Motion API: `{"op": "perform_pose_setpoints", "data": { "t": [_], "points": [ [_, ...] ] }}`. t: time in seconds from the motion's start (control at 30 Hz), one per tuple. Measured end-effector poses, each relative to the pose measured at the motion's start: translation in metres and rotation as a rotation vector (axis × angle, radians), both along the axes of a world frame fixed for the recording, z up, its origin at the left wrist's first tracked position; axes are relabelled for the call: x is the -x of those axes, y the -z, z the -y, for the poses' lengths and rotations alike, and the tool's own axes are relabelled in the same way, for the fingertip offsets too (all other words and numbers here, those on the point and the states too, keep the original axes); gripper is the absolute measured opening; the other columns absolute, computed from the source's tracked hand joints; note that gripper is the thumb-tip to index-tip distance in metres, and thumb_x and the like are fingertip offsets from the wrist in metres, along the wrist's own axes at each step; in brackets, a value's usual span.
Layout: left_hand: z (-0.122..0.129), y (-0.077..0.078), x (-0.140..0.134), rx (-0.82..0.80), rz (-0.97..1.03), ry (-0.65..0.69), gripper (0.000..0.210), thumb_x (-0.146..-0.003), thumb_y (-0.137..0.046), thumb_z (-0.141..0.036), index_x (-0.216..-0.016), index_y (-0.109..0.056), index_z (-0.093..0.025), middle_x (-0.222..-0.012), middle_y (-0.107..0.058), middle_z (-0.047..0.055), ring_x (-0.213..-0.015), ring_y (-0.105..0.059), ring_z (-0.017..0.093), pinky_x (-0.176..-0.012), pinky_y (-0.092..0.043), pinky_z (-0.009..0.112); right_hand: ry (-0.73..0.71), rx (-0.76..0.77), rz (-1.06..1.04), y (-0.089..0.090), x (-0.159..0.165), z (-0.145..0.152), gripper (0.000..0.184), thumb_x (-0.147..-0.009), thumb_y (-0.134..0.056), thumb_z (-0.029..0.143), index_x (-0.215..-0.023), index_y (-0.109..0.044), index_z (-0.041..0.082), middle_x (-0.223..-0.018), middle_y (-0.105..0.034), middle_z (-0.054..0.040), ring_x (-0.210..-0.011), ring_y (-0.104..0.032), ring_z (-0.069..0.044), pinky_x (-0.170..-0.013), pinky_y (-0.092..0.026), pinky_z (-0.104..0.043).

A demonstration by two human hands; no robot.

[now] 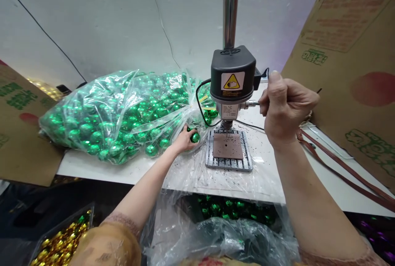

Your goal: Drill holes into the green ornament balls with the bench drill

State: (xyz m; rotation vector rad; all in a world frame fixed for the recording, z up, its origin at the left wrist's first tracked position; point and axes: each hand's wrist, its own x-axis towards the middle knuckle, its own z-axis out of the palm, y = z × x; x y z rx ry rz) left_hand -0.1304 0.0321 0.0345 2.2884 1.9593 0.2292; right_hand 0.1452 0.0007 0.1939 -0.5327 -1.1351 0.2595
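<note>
Pinching a green mirror-tiled ball (pixel 195 137) in the left hand (pixel 185 139), with thumb and fingers curled around it, right below the gathered neck of a big clear plastic bag (pixel 105 122) stuffed with loads more of the same. Got the ball at the fingertip end of that hand, on the side toward the benchtop drill press (pixel 233 76), so near the slotted metal base (pixel 228 166) but not on it. Can't tell how firm that grasp is, sorry. Clenching the right hand (pixel 285 107) around the feed lever (pixel 253 103), to the right of the drill head and well apart from the ball.

Also spotting a brown square board (pixel 234 150) flat on the base, with a small dark hole near its middle, just below the drill bit (pixel 227 131). Seeing dark shavings all over the board and onto the white bench (pixel 98 167) too. Down below the bench edge, got more green balls (pixel 234 208) behind a crumpled clear plastic liner (pixel 222 233), plus gold balls (pixel 60 241) at lower left. Boxed in by printed cardboard on both sides, with brown straps (pixel 385 199) over at the right.
</note>
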Motion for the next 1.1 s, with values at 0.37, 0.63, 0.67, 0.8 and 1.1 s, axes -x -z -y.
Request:
{"op": "perform_pose_setpoints", "data": {
  "t": [0.37, 0.63, 0.67, 0.8, 1.1],
  "points": [
    [0.006, -0.015, -0.001, 0.075, -0.065, 0.156, 0.049, -0.081, -0.071, -0.037, -0.127, -0.058, -0.023, -0.138, -0.046, 0.018, -0.113, -0.063, 0.033, -0.095, -0.049, 0.042, -0.013, 0.042, 0.023, 0.003, -0.003, 0.001, 0.043, -0.087, -0.065, 0.033, -0.047, -0.056, 0.021, -0.038, -0.043, 0.0063, -0.035, -0.037, -0.006, -0.043, -0.032, -0.029],
    [-0.014, -0.026, -0.012, -0.146, -0.073, 0.113, 0.035, -0.099, -0.044, -0.042, -0.116, -0.060, -0.017, -0.108, -0.063, 0.014, -0.106, -0.060, 0.029, -0.097, -0.046, 0.041, 0.018, 0.064, 0.046, 0.004, -0.004, 0.002, 0.042, -0.085, -0.067, 0.038, -0.047, -0.057, 0.024, -0.039, -0.043, 0.0057, -0.034, -0.037, -0.008, -0.042, -0.031, -0.032],
    [-0.018, -0.026, -0.011, -0.169, -0.072, 0.085, 0.035, -0.098, -0.046, -0.041, -0.118, -0.060, -0.017, -0.113, -0.062, 0.016, -0.113, -0.058, 0.030, -0.100, -0.045, 0.042, 0.019, 0.066, 0.045, 0.004, -0.004, 0.002, 0.041, -0.085, -0.067, 0.038, -0.048, -0.057, 0.024, -0.039, -0.043, 0.0057, -0.034, -0.037, -0.008, -0.042, -0.031, -0.032],
    [-0.027, -0.015, -0.004, -0.082, -0.014, -0.084, 0.051, -0.094, -0.053, -0.050, -0.135, -0.056, -0.020, -0.132, -0.057, 0.017, -0.125, -0.053, 0.034, -0.106, -0.041, 0.045, -0.014, 0.065, 0.026, 0.004, -0.003, 0.001, 0.040, -0.085, -0.069, 0.033, -0.048, -0.057, 0.023, -0.038, -0.043, 0.0061, -0.034, -0.037, -0.007, -0.042, -0.030, -0.031],
    [-0.022, -0.001, -0.009, 0.047, 0.039, -0.040, 0.054, -0.096, -0.046, -0.056, -0.137, -0.056, -0.023, -0.127, -0.065, 0.013, -0.120, -0.060, 0.029, -0.104, -0.045, 0.040, -0.013, 0.076, 0.025, 0.003, -0.003, 0.002, 0.042, -0.085, -0.067, 0.035, -0.047, -0.055, 0.023, -0.038, -0.043, 0.0063, -0.034, -0.036, -0.007, -0.041, -0.030, -0.030]
  ]
}}
